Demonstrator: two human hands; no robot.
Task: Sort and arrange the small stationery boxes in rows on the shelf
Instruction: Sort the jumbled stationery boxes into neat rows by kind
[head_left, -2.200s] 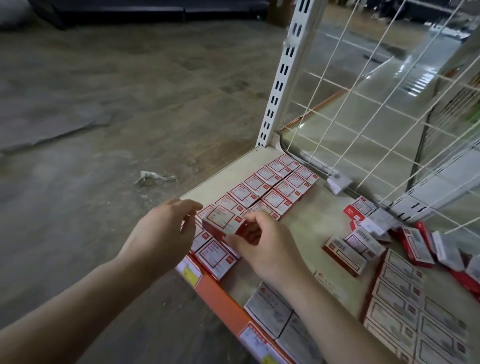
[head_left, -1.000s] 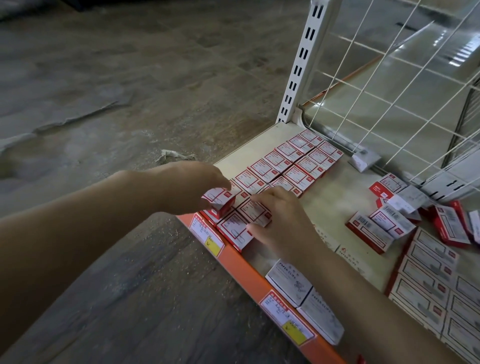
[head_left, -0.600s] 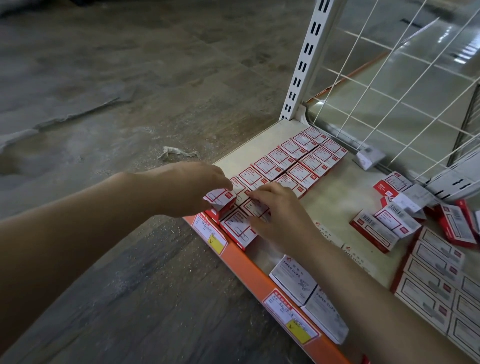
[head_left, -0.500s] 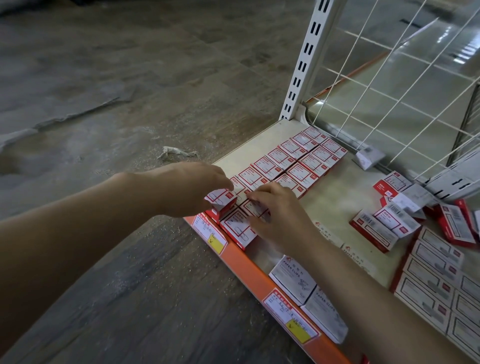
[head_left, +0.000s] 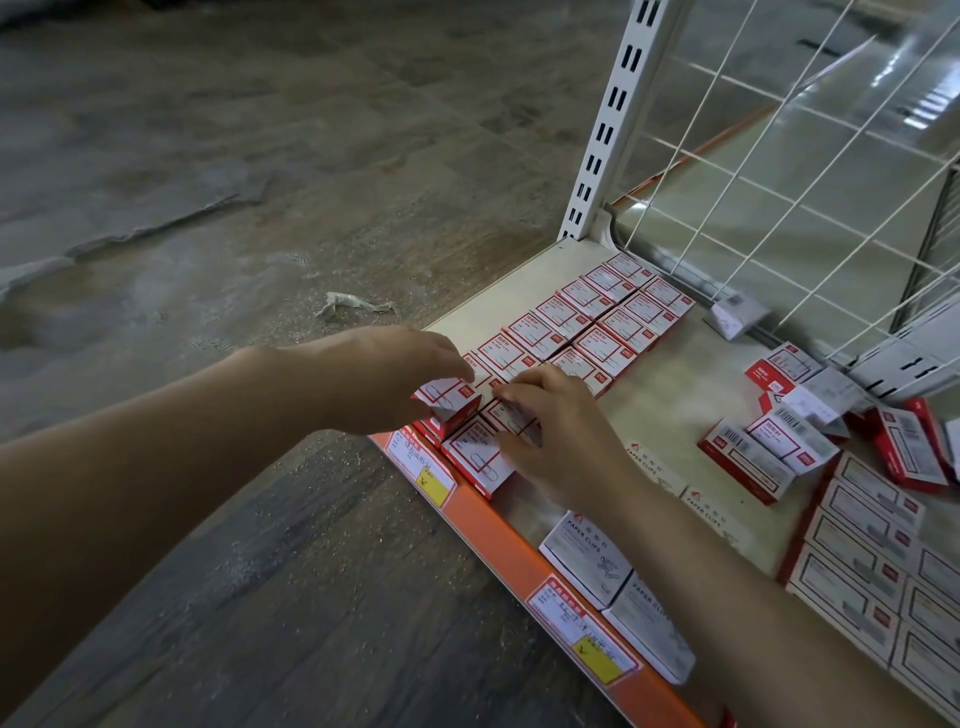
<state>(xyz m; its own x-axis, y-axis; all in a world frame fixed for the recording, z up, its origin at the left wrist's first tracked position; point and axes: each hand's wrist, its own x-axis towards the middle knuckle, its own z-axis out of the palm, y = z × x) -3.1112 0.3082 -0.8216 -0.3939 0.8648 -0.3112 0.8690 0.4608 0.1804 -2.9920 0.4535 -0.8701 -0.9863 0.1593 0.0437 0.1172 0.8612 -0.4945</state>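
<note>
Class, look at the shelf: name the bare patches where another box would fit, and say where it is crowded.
Free: the shelf between the two red-and-white rows and the loose pile, and the strip left of the rows. Crowded: the front corner, where left hand and right hand work, and the right side's larger boxes.

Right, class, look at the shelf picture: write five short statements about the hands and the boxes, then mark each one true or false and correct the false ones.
1. The left hand holds a small red and white box at the front of the rows. True.
2. The right hand is lifted clear of the boxes. False: it rests on boxes at the front of the rows.
3. The shelf has an orange front edge. True.
4. The loose boxes lie left of the rows. False: right.
5. The wire grid lies flat on the shelf. False: it stands behind it.
</note>
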